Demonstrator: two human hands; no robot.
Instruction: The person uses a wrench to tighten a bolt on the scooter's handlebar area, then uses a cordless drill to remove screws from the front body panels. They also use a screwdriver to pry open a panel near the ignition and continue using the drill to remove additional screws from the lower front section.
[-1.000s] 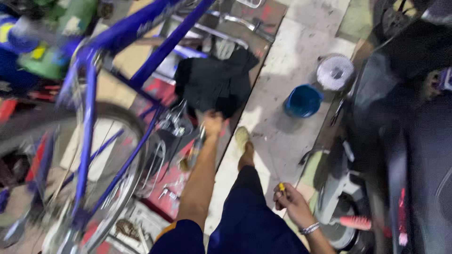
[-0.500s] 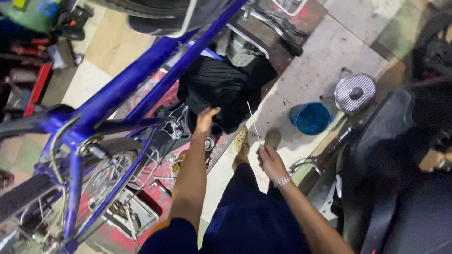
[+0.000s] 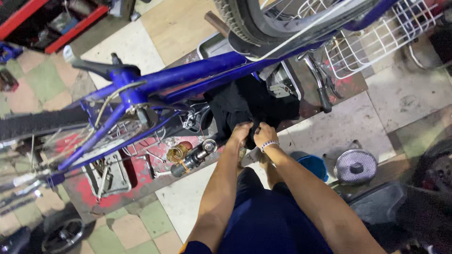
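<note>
Tiled workshop floor; left hand and right hand both clenched on black cloth.

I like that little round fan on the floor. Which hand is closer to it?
Right. The right hand grips the black cloth on the side toward the round fan; the left hand is beside it, farther away. Neither touches the fan.
</note>
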